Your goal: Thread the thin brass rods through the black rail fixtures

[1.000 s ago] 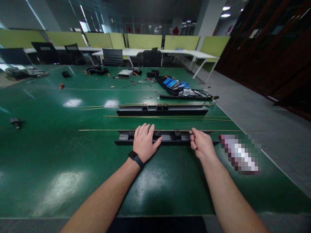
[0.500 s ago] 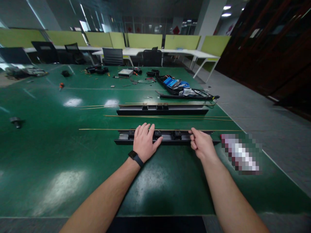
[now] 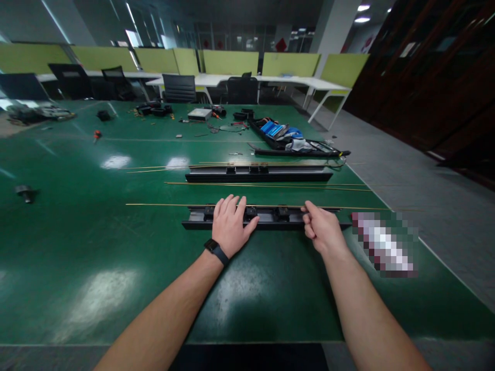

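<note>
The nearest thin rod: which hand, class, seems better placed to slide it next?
Right, I'd judge: the right hand is curled, its fingers apparently pinching the thin rod, whereas the left hand lies spread across the black rail.

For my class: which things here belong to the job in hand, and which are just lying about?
Likely in the job:
near channel, under the left hand
black blocks in it
near rod, which the right hand seems to pinch
perhaps the similar far channel, untouched

Apparently lying about:
pale box
blue bundle
small orange item
</note>
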`<state>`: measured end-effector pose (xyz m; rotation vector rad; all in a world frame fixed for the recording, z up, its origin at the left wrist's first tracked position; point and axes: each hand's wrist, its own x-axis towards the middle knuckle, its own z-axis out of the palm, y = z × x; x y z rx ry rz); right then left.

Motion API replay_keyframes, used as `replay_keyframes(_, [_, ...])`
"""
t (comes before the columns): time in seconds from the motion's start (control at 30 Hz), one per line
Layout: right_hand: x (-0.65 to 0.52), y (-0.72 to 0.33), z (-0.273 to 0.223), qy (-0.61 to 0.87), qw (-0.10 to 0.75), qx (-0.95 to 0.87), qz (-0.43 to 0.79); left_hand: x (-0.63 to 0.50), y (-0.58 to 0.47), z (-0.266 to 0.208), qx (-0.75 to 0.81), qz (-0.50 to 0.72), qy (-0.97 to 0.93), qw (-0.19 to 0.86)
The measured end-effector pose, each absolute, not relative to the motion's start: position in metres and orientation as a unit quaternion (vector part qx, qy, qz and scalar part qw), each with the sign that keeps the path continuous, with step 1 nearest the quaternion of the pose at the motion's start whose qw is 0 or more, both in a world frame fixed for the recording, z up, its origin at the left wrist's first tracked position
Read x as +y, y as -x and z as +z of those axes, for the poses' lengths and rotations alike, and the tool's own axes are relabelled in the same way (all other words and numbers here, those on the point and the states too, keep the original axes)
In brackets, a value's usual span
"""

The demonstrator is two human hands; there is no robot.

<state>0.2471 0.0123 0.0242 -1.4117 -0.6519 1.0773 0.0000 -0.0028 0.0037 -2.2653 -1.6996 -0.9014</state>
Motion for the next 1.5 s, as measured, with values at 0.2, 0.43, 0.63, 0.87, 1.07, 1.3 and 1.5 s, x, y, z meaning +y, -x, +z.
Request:
replay_keyframes(0.2, [0.0131,-0.2466,0.0241,0.599,0.591,-0.281,0.462,-0.0034,0.0,0.005,-0.569,-0.304,0.76,0.084])
replay_keyframes(0.43, [0.015,-0.2475,0.021,0.599,0.611,-0.258,0.449,-0.004,-0.0003,0.0055,-0.57,-0.302,0.76,0.084])
replay_keyframes(0.63, [0.012,-0.2475,0.0244,0.608,0.575,-0.28,0.47,-0.0045,-0.0002,0.0075,-0.571,-0.302,0.759,0.082])
replay_keyframes(0.87, [0.0135,-0.2469,0.0236,0.594,0.6,-0.262,0.468,-0.0042,0.0002,0.0066,-0.57,-0.303,0.759,0.08])
replay_keyframes(1.07, [0.0155,-0.247,0.0229,0.607,0.602,-0.254,0.453,-0.0035,0.0,0.0055,-0.571,-0.304,0.758,0.083])
replay_keyframes(1.3, [0.0151,-0.2479,0.0215,0.605,0.587,-0.273,0.464,-0.0036,-0.0004,0.0053,-0.569,-0.303,0.759,0.093])
replay_keyframes(1.5, [0.0159,-0.2472,0.0207,0.598,0.61,-0.255,0.454,-0.0035,-0.0006,0.0051,-0.568,-0.306,0.759,0.091])
